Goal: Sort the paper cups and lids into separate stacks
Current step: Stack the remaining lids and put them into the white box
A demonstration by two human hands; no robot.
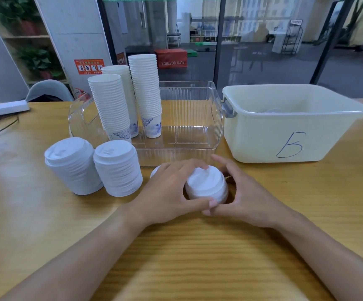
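Nearest the camera, both hands are wrapped around a short stack of lids (206,187) sitting on the tabletop (176,257). The left hand (171,190) curls over the near-left side with its fingers (194,165) draped across the top, while the right hand (248,198) cups the right side; the two thumbs meet at the front edge. So both are grasping that little stack, not hanging loose.

Best guess is the person is squaring it up. To do that well, squeeze evenly from both sides so the rims nest flush, and keep the stack flat on the wood rather than tilting it, since these things look light and slippery and would fan out easily. Another white lid edge (155,170) peeks out behind the left hand; hard to tell if it's one lid or several.

Just left stand two finished lid stacks (98,168), tall and touching each other. They're plain white with a raised sip spout on top.

Further back, three cup stacks (128,98) sit in the left end of a clear ribbed tray (195,131), white with a blue pattern low down. Right of it is a cream bin (289,124) marked "B"; its contents are too dim to call.
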